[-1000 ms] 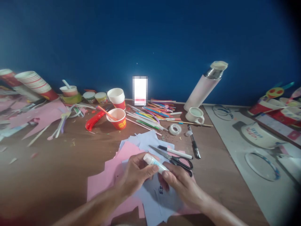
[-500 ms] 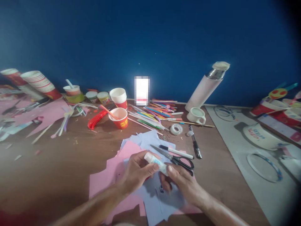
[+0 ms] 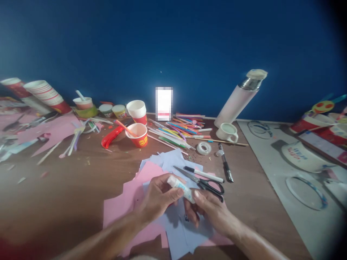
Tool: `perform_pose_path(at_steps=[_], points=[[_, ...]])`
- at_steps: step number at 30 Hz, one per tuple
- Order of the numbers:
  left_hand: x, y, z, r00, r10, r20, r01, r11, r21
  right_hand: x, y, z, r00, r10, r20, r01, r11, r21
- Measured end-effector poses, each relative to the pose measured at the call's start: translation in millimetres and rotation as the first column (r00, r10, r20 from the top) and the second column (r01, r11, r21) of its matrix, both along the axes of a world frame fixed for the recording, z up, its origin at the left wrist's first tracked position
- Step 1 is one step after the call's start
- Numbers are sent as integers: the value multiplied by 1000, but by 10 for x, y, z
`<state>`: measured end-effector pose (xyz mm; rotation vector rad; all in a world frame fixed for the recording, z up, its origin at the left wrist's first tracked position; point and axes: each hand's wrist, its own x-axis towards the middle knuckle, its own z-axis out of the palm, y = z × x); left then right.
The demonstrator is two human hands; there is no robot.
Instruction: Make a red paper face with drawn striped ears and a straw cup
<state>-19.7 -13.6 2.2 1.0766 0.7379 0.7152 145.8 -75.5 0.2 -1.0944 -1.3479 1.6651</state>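
A white glue stick (image 3: 182, 188) with a pale blue label lies slanted between my two hands, above the papers. My left hand (image 3: 162, 191) grips its upper left part, thumb across the label. At its lower right end, the thumb and fingers of my right hand (image 3: 207, 206) are closed on it. Something small and red shows under my left hand, mostly hidden. Below are pink paper (image 3: 119, 209) and pale blue paper (image 3: 176, 231) in loose, overlapping sheets. Black-handled scissors (image 3: 208, 186) and a white marker with a black cap (image 3: 204, 174) rest on them.
Beyond the papers stand a red paper cup (image 3: 139, 139), a stacker of straws and pens (image 3: 176, 131), a tape roll (image 3: 204, 148), a white mug (image 3: 227, 133) and a thermos (image 3: 235, 103). A black pen (image 3: 227, 168) lies to the right. Paper scraps (image 3: 54, 130) litter the left.
Both hands keep their hold on the glue stick. The fingers of my right hand have shifted slightly lower beneath it. The view has moved a little.
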Motion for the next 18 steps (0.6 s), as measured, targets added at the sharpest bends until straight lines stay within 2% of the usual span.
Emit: perform_pose_path(at_steps=[2,3,5,6,7,8,9,11,12,14,16,18], points=[[2,-5,-19,1000,23,-13,-23,1000,-6,9,-6,-29,972,-93,215,57,984,168],[2,-5,-32,999,30,-16,-30,1000,-8,16,-14,-50,921,-186,343,81,951,299],[-1,-4,-60,999,30,-15,-30,999,-13,31,-35,-92,771,-389,505,63,834,548],[-3,-3,-69,1000,24,-13,-25,1000,-15,37,-45,-106,716,-465,521,48,777,628],[-6,-3,-75,1000,16,-11,-16,1000,-15,40,-53,-113,693,-504,516,52,749,661],[-8,-3,-76,1000,7,-8,-7,1000,-15,41,-58,-109,710,-495,500,79,762,642],[-9,-5,-71,1000,-2,-4,2,1000,-15,39,-60,-97,764,-439,472,113,812,573],[-10,-10,-52,1000,-10,4,11,1000,-17,29,-51,-54,910,-249,331,136,935,328],[-10,-13,-41,1000,-13,8,13,1000,-17,23,-42,-31,962,-149,230,103,974,200],[-8,-16,-25,1000,-13,14,13,1000,-12,11,-23,-2,997,-26,66,22,998,60],[-8,-16,-27,1000,-5,10,5,1000,-4,9,-10,-6,993,-34,111,25,996,83],[-12,-10,-45,1000,5,-1,-5,1000,-12,20,-9,-43,929,-166,330,72,958,277]])
